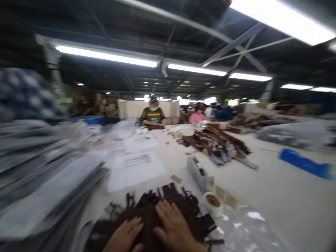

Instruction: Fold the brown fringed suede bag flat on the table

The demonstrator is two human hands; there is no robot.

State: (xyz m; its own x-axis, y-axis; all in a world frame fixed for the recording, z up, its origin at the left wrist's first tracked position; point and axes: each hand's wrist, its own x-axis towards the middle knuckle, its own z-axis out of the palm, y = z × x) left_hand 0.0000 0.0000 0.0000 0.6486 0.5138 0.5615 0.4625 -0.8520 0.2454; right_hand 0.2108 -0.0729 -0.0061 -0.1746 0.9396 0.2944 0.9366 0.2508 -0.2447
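While both lie flat and unclenched, the left hand [126, 234] and right hand [172, 225] press a dark brown fringed cloth [168, 210] on the worktop [275, 196] beside a tape roll [213, 203].

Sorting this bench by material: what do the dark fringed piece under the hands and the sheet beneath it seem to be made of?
The dark fringed piece looks like brown woven or knitted textile, matte, with loose tassel ends. The sheet beneath looks like clear plastic film, glossy with glare. Blur leaves both uncertain.

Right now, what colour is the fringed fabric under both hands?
Dark brown: the fringed fabric shows best in the head view, though blurred.
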